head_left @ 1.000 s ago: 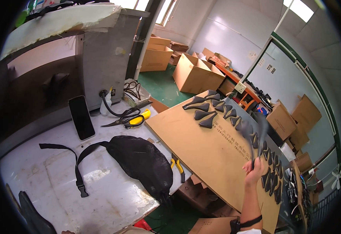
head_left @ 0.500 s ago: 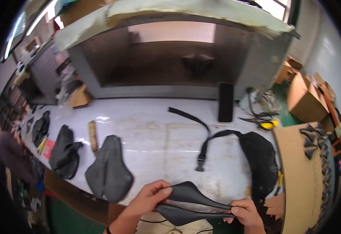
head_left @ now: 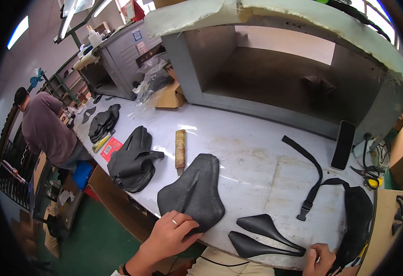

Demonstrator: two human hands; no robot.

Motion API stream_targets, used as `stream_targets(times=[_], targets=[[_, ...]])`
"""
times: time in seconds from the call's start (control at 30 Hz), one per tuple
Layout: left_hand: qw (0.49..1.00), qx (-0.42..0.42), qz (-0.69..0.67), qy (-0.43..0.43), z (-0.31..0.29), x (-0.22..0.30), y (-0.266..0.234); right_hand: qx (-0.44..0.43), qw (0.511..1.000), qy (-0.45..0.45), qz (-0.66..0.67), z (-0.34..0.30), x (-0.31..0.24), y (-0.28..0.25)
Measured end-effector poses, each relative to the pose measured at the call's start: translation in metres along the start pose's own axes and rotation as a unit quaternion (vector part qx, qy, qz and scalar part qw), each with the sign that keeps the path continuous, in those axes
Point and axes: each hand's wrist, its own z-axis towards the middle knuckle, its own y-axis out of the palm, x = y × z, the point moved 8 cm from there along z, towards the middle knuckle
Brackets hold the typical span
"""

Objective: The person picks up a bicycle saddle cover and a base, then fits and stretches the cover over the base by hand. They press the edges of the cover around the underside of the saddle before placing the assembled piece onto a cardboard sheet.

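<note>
Two slim black saddle-shaped pieces [head_left: 263,228], joined or meeting at their narrow right end, lie on the table's near edge. My right hand [head_left: 320,261] is just right of that end, fingers curled, with nothing visible in them. To the left lies a wide dark grey bicycle saddle cover [head_left: 197,191] with a groove down its middle; it may be a stack. My left hand [head_left: 173,233], a ring on one finger, is at its near edge. The cover's edge passes between its thumb and fingers; the fingertips are partly hidden.
Beyond lie a worn yellowish-handled tool [head_left: 180,149], more dark covers [head_left: 134,161] and a red card [head_left: 111,148]. A black buckle strap [head_left: 319,170], a phone [head_left: 343,146] and scissors [head_left: 367,174] lie right. A grey metal box [head_left: 256,103] stands behind. A co-worker [head_left: 49,126] is at far left.
The two slim pieces, held up in both hands before, now lie on the table. My left hand has moved to the wide saddle cover. The view has swung left.
</note>
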Motion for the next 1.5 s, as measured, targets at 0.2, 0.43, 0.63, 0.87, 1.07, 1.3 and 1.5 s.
stream_targets(times=[0.2, 0.43, 0.63, 0.87, 1.07, 1.3, 1.5], targets=[[0.988, -0.053, 0.091, 0.109, -0.025, -0.007, 0.005, -0.092, 0.969, -0.174, 0.149, 0.011, -0.087, 0.055], [1.000, -0.027, 0.015, 0.005, -0.018, -0.018, 0.009, -0.189, 0.902, -0.368, 0.125, -0.003, -0.181, 0.137], [0.999, -0.036, -0.009, -0.021, -0.018, -0.030, 0.005, -0.181, 0.905, -0.384, -0.017, -0.020, -0.195, 0.191], [0.896, 0.327, -0.139, -0.266, -0.048, -0.103, -0.083, -0.188, 0.910, -0.362, -0.070, -0.027, -0.197, 0.186], [0.656, 0.595, -0.426, -0.183, -0.076, -0.123, -0.130, -0.201, 0.918, -0.341, -0.020, -0.021, -0.195, 0.184], [0.659, 0.087, -0.671, -0.329, -0.066, -0.008, -0.055, -0.237, 0.903, -0.120, 0.337, 0.006, -0.187, 0.132], [0.606, -0.002, -0.701, -0.375, -0.033, 0.039, -0.011, -0.692, 0.529, 0.081, 0.484, -0.072, -0.115, 0.136]])
